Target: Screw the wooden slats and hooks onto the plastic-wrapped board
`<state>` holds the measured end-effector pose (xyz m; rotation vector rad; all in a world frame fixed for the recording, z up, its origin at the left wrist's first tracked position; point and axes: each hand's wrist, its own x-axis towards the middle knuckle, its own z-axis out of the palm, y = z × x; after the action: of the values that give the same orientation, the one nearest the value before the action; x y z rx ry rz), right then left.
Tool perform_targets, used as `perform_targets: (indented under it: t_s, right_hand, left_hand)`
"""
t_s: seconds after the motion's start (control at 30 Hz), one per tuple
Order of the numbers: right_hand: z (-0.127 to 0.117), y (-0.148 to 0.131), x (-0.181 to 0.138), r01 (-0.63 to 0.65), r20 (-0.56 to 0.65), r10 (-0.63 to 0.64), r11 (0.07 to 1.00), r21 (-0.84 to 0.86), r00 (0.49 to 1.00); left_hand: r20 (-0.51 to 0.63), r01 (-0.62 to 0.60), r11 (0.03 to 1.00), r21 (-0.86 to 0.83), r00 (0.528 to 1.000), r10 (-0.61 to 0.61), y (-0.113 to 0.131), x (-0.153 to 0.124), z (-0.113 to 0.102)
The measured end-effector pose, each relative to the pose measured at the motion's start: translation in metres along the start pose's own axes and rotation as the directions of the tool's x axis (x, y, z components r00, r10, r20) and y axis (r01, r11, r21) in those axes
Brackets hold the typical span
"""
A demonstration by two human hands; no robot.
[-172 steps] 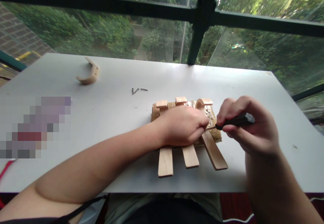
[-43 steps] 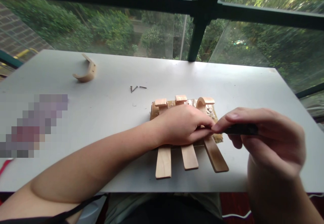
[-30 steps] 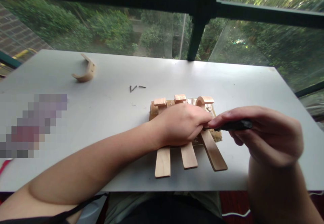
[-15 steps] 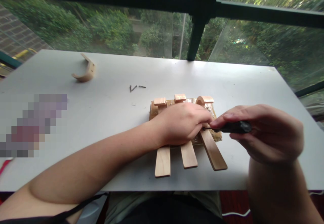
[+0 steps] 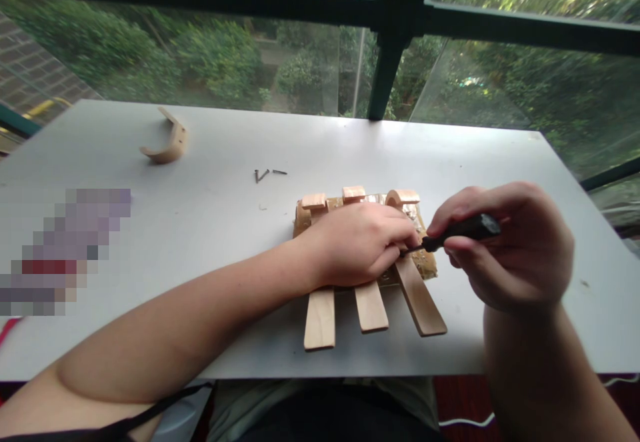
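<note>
My right hand pinches the black handle of a screwdriver, with its shaft slanting down to the left. The tip meets the rightmost wooden hook, close to my left fingertips. My left hand lies over the row of hooks, its fingers closed at that right hook. Beside it are a middle wooden hook and a left wooden hook, both partly covered by my hand. All three rest across a brown, tape-wrapped block, with their flat ends toward me. Any screw under the tip is hidden.
On the white table, several loose screws lie behind the block. Another curved wooden hook with holes sits at the back left. A blurred-out object is at the left. Windows with a dark frame border the far edge.
My right hand has shifted a little left and up, and the screwdriver's handle is now raised at a steeper tilt. My left hand stays in place on the hooks.
</note>
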<state>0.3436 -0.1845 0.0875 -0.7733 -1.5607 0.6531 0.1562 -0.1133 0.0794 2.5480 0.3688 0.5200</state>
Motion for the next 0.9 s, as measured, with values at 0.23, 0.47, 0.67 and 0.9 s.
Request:
perform_targets:
  t_s: [0.23,0.47,0.67,0.9]
  right_hand:
    - [-0.001,-0.003,-0.005,-0.044,0.081,0.043,0.999,0.016,0.996]
    - [0.005,0.001,-0.002,0.079,-0.064,-0.074,0.994,0.075,0.995]
    - [0.004,0.0,-0.003,0.004,0.0,-0.004,0.999,0.043,1.0]
    - [0.01,0.001,-0.005,0.086,-0.081,-0.082,0.995,0.057,0.993]
  left_hand:
    - [0.005,-0.008,1.0,-0.014,1.0,0.008,0.001,0.0,-0.001]
    - [0.022,0.023,0.999,-0.048,1.0,-0.022,0.001,0.0,-0.002]
    - [0.007,0.029,0.998,-0.051,1.0,-0.028,0.002,0.0,-0.003]
    - [0.008,0.037,0.997,-0.06,0.999,-0.036,0.002,-0.001,-0.004]
